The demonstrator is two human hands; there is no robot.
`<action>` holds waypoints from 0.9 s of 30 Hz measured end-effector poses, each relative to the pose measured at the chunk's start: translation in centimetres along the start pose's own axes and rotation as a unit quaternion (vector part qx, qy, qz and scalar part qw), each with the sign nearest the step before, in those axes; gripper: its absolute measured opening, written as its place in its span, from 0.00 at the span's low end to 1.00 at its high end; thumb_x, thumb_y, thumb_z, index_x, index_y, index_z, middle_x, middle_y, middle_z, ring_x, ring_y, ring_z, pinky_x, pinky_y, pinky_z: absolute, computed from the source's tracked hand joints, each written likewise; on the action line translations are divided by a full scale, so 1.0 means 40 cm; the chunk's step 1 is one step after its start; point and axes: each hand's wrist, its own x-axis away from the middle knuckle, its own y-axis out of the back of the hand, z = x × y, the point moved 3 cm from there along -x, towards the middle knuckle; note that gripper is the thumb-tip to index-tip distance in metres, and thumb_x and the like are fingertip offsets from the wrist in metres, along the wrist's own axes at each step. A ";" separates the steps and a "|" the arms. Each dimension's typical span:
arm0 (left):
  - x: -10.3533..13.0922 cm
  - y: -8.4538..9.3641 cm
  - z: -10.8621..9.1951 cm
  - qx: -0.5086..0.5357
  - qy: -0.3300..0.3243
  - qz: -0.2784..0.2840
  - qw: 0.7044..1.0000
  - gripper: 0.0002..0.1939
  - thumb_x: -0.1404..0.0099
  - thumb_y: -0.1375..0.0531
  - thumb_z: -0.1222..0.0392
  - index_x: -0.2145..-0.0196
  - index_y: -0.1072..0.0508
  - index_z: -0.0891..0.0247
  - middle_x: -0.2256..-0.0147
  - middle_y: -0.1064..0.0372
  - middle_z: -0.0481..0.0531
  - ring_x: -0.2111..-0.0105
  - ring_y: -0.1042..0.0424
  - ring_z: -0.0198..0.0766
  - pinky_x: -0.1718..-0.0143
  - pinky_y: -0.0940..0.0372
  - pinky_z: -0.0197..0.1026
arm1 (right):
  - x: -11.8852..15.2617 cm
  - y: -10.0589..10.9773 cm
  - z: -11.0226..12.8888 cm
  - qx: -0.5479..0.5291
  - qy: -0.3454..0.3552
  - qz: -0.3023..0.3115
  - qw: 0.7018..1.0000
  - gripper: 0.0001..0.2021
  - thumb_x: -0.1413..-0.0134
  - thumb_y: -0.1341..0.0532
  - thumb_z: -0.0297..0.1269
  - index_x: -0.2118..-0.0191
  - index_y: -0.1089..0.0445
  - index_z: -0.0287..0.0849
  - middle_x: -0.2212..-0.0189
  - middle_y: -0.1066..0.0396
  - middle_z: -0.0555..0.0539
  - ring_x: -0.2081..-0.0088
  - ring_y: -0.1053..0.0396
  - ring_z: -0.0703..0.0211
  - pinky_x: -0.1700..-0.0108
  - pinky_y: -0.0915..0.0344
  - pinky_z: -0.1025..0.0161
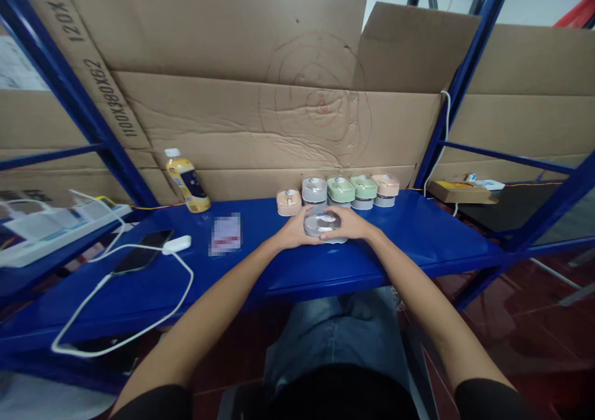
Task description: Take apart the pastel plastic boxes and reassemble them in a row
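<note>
Between my two hands is a small grey lidded box [321,223] with rounded corners and a glossy top, held just above the blue shelf. My left hand [294,229] wraps its left side, and my right hand [355,223] wraps the right. Part of a pale piece shows beneath it. Right behind my hands stand similar boxes in a row: a peach one [289,202], a grey one [315,189], two green ones [341,189] and another peach one [385,186]. My hands hide the lower part of some of them.
The blue shelf [297,274] carries a yellow drink bottle [189,181], a blurred card [226,234], and a phone [143,253] with a white cable [186,293]. A power strip [60,234] lies far left. Cardboard [223,116] walls the back between blue posts [465,79].
</note>
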 end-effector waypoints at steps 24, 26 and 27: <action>-0.010 0.053 -0.009 -0.074 -0.036 -0.116 0.990 0.23 0.29 0.42 0.43 0.49 0.21 0.62 0.49 0.28 0.61 0.44 0.30 0.52 0.36 0.39 0.58 | 0.012 0.089 -0.078 -0.056 -0.112 -0.196 0.973 0.35 0.47 0.33 0.62 0.41 0.30 0.43 0.53 0.23 0.39 0.56 0.25 0.44 0.49 0.28 0.43; -0.009 0.063 -0.013 -0.086 -0.040 -0.140 0.986 0.23 0.29 0.42 0.43 0.49 0.21 0.62 0.49 0.28 0.61 0.43 0.31 0.53 0.35 0.39 0.59 | 0.013 0.093 -0.079 -0.059 -0.120 -0.202 0.970 0.33 0.45 0.35 0.63 0.42 0.30 0.44 0.55 0.22 0.40 0.57 0.25 0.44 0.50 0.27 0.43; -0.006 0.063 -0.018 -0.096 -0.047 -0.132 0.986 0.23 0.30 0.41 0.43 0.48 0.21 0.62 0.48 0.29 0.61 0.43 0.31 0.53 0.35 0.40 0.59 | 0.013 0.094 -0.078 -0.062 -0.120 -0.202 0.970 0.33 0.45 0.36 0.62 0.42 0.30 0.43 0.56 0.22 0.40 0.57 0.24 0.44 0.50 0.27 0.42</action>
